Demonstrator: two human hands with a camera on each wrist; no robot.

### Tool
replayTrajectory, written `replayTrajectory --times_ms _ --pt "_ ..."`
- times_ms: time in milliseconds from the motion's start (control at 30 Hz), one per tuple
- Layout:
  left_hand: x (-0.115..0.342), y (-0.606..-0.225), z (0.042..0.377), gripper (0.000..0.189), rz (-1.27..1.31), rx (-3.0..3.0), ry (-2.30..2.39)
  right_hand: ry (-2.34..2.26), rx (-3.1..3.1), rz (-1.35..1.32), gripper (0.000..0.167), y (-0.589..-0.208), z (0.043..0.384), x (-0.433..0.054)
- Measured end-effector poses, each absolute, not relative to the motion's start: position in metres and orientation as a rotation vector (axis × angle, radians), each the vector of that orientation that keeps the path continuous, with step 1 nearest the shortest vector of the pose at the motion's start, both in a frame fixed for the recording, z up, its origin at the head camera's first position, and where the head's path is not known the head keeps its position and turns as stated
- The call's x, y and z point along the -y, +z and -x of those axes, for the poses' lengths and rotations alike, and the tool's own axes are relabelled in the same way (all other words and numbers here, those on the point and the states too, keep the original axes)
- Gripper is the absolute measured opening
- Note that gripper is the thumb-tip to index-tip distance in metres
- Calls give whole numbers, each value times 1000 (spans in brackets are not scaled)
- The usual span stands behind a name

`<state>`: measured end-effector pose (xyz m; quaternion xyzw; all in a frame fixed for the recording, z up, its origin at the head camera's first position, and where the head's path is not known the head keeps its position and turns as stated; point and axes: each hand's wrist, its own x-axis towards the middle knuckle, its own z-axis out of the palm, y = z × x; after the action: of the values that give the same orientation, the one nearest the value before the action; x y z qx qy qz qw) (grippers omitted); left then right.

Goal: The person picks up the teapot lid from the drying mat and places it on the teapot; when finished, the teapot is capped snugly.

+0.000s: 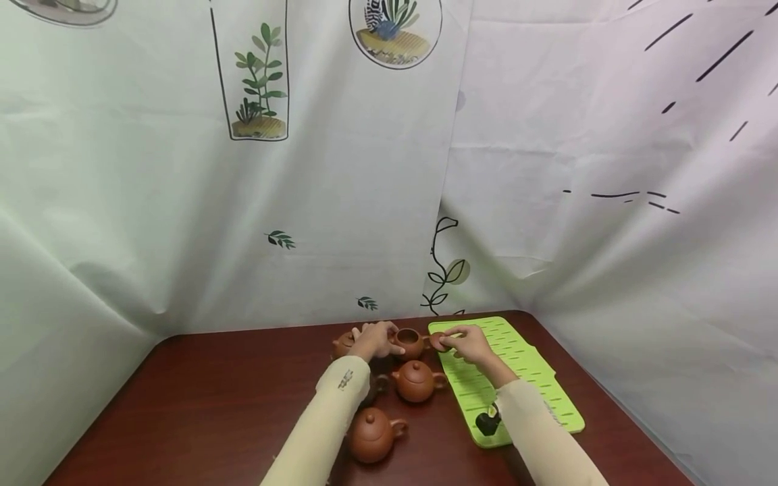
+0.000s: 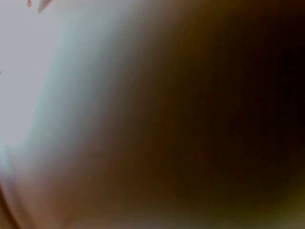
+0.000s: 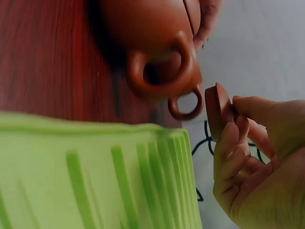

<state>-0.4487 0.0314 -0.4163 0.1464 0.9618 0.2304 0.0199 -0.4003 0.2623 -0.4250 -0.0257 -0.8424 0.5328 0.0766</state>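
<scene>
My right hand (image 1: 471, 344) pinches a round brown teapot lid (image 1: 437, 341) between thumb and fingers, beside the handle of an open teapot (image 1: 410, 348). In the right wrist view the lid (image 3: 218, 110) is tilted on edge in the fingers of the right hand (image 3: 267, 157). My left hand (image 1: 377, 339) grips the left side of the open teapot, its thumb toward the front; that hand partly hides another teapot (image 1: 343, 344) behind it. A lidded teapot (image 1: 416, 382) stands just in front of the open one. The left wrist view is a dark blur.
Another lidded teapot (image 1: 371, 436) stands nearer on the dark red table (image 1: 231, 405). Beneath my left sleeve a further handle (image 1: 381, 383) shows. A green slotted mat (image 1: 516, 358) lies at the right, under my right forearm. White printed cloth (image 1: 365, 189) hangs around the table.
</scene>
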Motion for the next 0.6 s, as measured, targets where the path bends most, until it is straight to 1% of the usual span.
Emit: replayTrajectory --times_ms 333,600 --pt "-31 -417 450 51 -445 -2985 722 1654 2494 46 22 -422 410 -242" --pt "-31 -418 448 52 -433 -2990 695 1658 2494 22 16 -419 415 -227"
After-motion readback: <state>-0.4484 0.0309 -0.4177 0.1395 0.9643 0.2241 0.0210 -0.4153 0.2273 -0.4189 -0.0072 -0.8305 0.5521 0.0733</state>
